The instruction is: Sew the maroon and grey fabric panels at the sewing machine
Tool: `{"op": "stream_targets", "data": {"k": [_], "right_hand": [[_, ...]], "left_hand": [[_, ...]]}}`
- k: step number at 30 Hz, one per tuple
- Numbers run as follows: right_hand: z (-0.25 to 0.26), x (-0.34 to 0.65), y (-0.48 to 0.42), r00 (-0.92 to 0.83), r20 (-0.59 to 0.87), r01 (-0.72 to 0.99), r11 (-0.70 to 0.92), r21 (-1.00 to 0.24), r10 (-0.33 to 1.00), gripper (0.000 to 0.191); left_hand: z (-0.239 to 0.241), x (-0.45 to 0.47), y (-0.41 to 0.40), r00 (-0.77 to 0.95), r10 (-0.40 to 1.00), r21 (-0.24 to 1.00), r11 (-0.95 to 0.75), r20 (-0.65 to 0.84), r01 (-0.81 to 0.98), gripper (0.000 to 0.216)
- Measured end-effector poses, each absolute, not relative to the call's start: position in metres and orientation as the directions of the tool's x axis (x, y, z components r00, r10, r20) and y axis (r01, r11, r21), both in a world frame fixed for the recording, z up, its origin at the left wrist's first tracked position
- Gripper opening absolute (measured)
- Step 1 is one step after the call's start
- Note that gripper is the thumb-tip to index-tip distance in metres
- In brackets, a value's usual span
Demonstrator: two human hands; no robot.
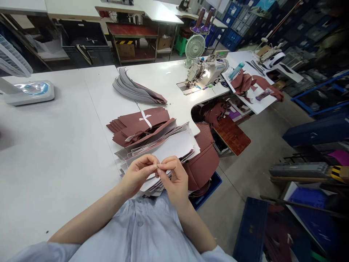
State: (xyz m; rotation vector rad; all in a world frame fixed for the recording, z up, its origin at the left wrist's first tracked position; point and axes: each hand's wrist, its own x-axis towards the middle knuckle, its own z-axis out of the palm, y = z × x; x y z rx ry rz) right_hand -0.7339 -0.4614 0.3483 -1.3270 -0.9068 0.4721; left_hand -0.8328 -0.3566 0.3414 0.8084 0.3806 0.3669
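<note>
My left hand and my right hand meet fingertip to fingertip in front of my body. Both are closed in a pinch, and whatever lies between the fingers is too small to make out. Just beneath and beyond them is a stack of pieces with white backing, brown along some edges. Behind that stack lies a bundle of brown pieces tied with a white strip. Farther back, curved grey pieces with brown ends rest on the white table.
A sewing machine with its lamp lit stands at the back right, beside a green fan. Another fan sits at the left. To my right, brown panels lie over a blue crate beside the table edge.
</note>
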Motion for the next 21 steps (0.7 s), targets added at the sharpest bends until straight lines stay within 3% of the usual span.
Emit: {"op": "stream_targets", "data": {"k": [6,13,15,17,19,21], "right_hand": [[0.315,-0.730,-0.448,0.603,0.174,0.177,0.082,-0.981,0.779,0.004],[0.274,-0.717,-0.443,0.573,-0.134,-0.190,-0.028,-0.981,0.809,0.015],[0.259,-0.707,-0.448,0.599,-0.193,-0.195,-0.093,-0.976,0.778,0.018],[0.240,-0.694,-0.460,0.670,-0.201,-0.121,-0.162,-0.979,0.715,0.022],[0.217,-0.681,-0.480,0.752,-0.182,-0.021,-0.253,-0.967,0.634,0.026],[0.191,-0.672,-0.504,0.800,-0.219,0.012,-0.380,-0.925,0.558,0.031]], "left_hand": [[0.304,-0.833,-0.353,0.788,0.527,0.765,0.633,-0.317,-0.115,0.024],[0.269,-0.832,-0.347,0.760,0.560,0.851,0.525,-0.330,-0.017,0.023],[0.257,-0.827,-0.334,0.751,0.585,0.923,0.375,-0.305,0.083,0.028],[0.244,-0.817,-0.313,0.744,0.621,0.967,0.105,-0.247,0.234,0.033],[0.230,-0.801,-0.287,0.759,0.623,0.921,-0.157,-0.188,0.356,0.034],[0.215,-0.780,-0.263,0.774,0.606,0.871,-0.266,-0.183,0.413,0.031]]}}
